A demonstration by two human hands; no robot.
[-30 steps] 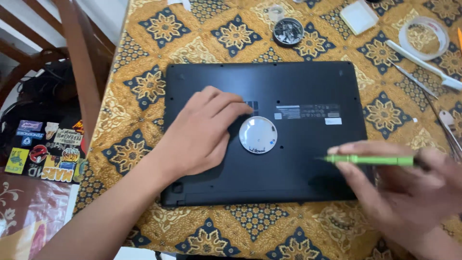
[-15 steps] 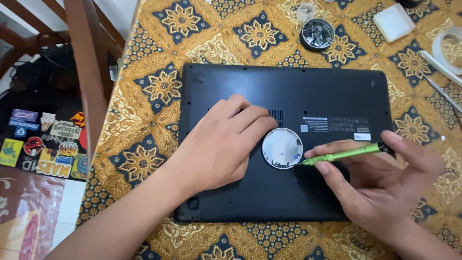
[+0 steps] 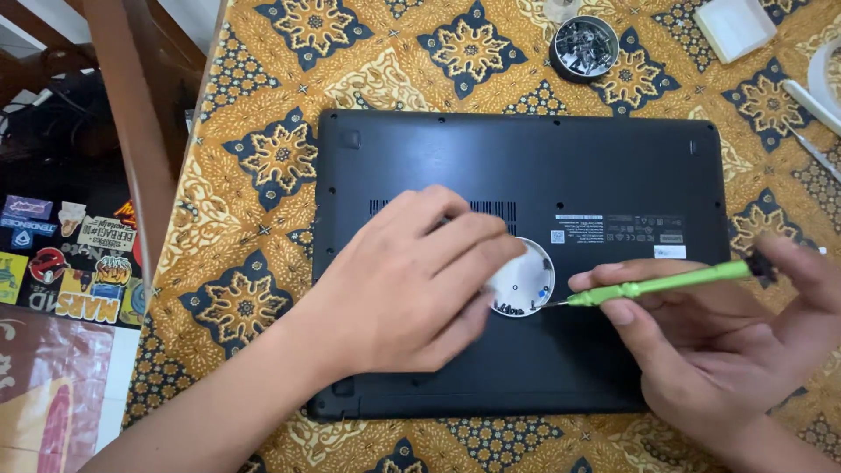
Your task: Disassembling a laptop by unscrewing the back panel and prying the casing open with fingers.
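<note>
A black laptop (image 3: pixel 526 193) lies upside down in the middle of the patterned tablecloth (image 3: pixel 254 158). The left hand (image 3: pixel 412 280) rests flat on its base, fingers loose and touching a small white round dish (image 3: pixel 524 282) that sits on the laptop. The right hand (image 3: pixel 710 342) grips a green screwdriver (image 3: pixel 657 285), its tip at the dish's rim. Near the table's far edge stands a round tin of screws (image 3: pixel 583 45), beside a white box (image 3: pixel 734 26).
</note>
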